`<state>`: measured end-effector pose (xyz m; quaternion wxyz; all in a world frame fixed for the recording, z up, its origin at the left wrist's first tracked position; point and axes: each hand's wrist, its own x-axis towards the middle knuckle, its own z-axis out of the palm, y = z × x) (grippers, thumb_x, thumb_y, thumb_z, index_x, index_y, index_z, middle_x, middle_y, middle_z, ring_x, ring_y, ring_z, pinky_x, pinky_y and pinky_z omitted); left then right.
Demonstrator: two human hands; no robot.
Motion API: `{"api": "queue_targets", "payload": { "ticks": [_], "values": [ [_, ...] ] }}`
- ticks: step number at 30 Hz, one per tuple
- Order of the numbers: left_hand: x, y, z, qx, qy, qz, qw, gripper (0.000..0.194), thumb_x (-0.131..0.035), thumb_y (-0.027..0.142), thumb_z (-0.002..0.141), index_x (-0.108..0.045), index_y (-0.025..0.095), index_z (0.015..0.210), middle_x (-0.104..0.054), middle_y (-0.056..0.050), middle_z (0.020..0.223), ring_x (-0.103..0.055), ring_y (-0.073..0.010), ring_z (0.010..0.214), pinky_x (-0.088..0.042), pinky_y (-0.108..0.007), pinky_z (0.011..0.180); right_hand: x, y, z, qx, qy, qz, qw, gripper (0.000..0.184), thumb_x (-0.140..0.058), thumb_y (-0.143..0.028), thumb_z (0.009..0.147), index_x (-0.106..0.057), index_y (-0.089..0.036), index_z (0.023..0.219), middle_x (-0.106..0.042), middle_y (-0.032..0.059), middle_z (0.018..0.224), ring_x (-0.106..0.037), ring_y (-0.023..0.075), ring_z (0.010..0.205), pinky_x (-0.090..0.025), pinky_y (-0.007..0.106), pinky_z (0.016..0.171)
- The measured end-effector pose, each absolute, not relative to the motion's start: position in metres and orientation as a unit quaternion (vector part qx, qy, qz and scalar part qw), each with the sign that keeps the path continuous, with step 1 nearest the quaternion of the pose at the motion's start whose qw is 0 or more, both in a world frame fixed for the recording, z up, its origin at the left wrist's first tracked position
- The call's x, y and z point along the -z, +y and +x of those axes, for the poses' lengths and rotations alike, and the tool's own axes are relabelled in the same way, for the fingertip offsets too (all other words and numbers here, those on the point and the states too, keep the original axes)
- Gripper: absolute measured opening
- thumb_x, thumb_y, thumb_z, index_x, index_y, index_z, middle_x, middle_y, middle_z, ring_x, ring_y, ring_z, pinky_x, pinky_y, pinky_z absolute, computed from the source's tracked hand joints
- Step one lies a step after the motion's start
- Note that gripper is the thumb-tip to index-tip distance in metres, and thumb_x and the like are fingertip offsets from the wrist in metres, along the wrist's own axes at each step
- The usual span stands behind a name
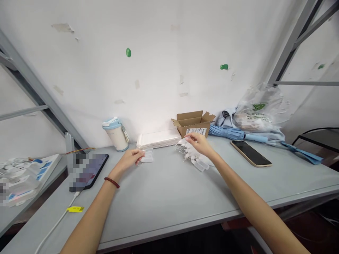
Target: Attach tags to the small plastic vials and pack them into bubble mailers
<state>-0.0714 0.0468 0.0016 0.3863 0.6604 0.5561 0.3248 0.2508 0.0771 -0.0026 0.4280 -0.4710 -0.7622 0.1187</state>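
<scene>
Pinched between the fingers of my left hand [129,158] is a small white tag-like piece [148,155], low over the grey table; thin ridges or edges cross it. A dark red bead bracelet [111,182] circles that wrist. My right hand [198,143] is over a loose pile of small white pieces with thin strings [190,152], its thumb and fingers drawn together. What those fingertips hold, if anything, is too small to make out. Just behind the pile stands an open cardboard box [192,121], and a stack of flat white boards or boxes [159,138] lies against the wall.
Left of my left hand are a lidded cup [116,135] and a phone [91,173] on a white cable [57,224]. To the right lie another phone [250,153], a folded blue umbrella [230,133] and a plastic bag [262,113]. The table's front edge [172,227] runs below my forearms.
</scene>
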Motion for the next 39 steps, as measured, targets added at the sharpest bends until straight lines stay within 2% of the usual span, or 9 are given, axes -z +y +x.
{"api": "queue_targets", "payload": {
  "ticks": [3,6,12,20,39],
  "values": [
    [-0.002,0.039,-0.048,-0.332,0.537,0.655,0.416,0.04,-0.058,0.054,0.069,-0.06,0.015,0.08,-0.053,0.001,0.063,-0.044,-0.0098,0.05,-0.036,-0.024,0.05,0.006,0.066,0.227,-0.144,-0.769,-0.439,0.441,0.021,-0.05,-0.029,0.085,-0.065,-0.015,0.089,-0.066,0.004,0.078,-0.057,0.014,0.071,-0.044,0.025,0.065],
    [-0.001,0.03,-0.028,-0.303,0.5,0.671,0.456,0.047,-0.059,0.054,0.07,-0.06,0.015,0.097,-0.058,-0.001,0.071,-0.05,-0.0114,0.055,-0.038,-0.024,0.051,0.01,0.054,0.207,-0.16,-0.786,-0.412,0.432,0.02,-0.05,-0.03,0.086,-0.064,-0.016,0.083,-0.064,0.0022,0.073,-0.056,0.0126,0.068,-0.042,0.023,0.062],
    [0.005,0.024,-0.019,-0.273,0.483,0.685,0.472,0.037,-0.061,0.051,0.071,-0.059,0.014,0.075,-0.058,-0.002,0.068,-0.05,-0.0104,0.054,-0.038,-0.024,0.05,0.01,0.04,0.193,-0.177,-0.789,-0.404,0.427,0.025,-0.047,-0.034,0.089,-0.061,-0.016,0.077,-0.058,0.0005,0.064,-0.051,0.0114,0.06,-0.038,0.022,0.056],
    [0.012,0.027,-0.02,-0.276,0.475,0.679,0.486,0.036,-0.064,0.049,0.068,-0.059,0.014,0.078,-0.057,-0.002,0.069,-0.051,-0.011,0.055,-0.04,-0.024,0.05,0.014,0.043,0.195,-0.194,-0.755,-0.435,0.451,0.031,-0.045,-0.04,0.088,-0.058,-0.017,0.072,-0.057,-0.0002,0.06,-0.05,0.0115,0.058,-0.036,0.023,0.054],
    [0.008,0.026,-0.018,-0.326,0.475,0.651,0.494,0.032,-0.062,0.048,0.073,-0.057,0.016,0.074,-0.057,0.0,0.068,-0.05,-0.0101,0.054,-0.039,-0.024,0.052,0.01,0.037,0.193,-0.24,-0.746,-0.434,0.444,0.029,-0.046,-0.038,0.087,-0.057,-0.017,0.07,-0.056,-0.0006,0.06,-0.05,0.0113,0.058,-0.036,0.023,0.056]
  ]
}}
